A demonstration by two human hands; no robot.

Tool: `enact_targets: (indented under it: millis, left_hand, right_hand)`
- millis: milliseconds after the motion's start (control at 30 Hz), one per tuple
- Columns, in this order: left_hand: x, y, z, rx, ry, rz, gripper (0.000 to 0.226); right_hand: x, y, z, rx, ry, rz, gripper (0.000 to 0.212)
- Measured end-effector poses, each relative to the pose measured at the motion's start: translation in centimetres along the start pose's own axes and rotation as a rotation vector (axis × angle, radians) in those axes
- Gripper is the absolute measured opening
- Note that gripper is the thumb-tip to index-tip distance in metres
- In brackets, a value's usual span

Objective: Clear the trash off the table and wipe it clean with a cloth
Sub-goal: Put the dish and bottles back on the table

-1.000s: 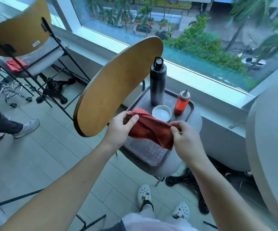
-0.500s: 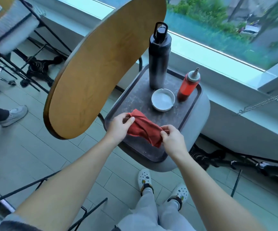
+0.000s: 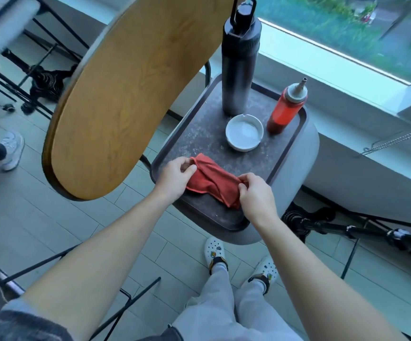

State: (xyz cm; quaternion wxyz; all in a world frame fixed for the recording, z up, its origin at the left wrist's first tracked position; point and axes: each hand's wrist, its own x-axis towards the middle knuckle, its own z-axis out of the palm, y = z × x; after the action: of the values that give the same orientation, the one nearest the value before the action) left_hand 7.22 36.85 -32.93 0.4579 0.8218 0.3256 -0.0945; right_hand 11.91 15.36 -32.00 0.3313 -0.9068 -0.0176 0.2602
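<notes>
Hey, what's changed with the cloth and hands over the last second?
Both hands, left hand and right hand, lowered the red cloth onto the tray, each gripping an end throughout. The bottle, ashtray and sauce bottle stayed put.

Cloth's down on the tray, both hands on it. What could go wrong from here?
1. The tall bottle and sauce bottle stand on the tray; a wide wipe with the cloth could topple them.
2. The ashtray may get pushed.
3. The tray might slide.
</notes>
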Motion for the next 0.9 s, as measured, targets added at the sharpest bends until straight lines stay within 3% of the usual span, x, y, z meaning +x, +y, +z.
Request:
enact_targets:
  millis: [267,533,733,900]
  left_hand:
    - [0.5,0.0,-0.5,0.196,0.048,0.005,0.024]
    - [3.6,3.8,0.0,0.292,0.213,-0.002,0.027]
    - [6.2,7.2,2.4,0.205,0.129,0.151,0.027]
    - [8.1,8.8,3.8,0.153,0.052,0.127,0.033]
  right_hand:
    - [0.9,0.5,0.3,-0.086,0.032,-0.012,0.023]
    - [4.7,-0.7,-1.9,0.064,0.093,0.124,0.027]
    - [8.6,-1.7,-4.1,0.259,0.162,0.273,0.029]
    - [10.6,-2.6,-4.5,0.342,0.183,0.310,0.032]
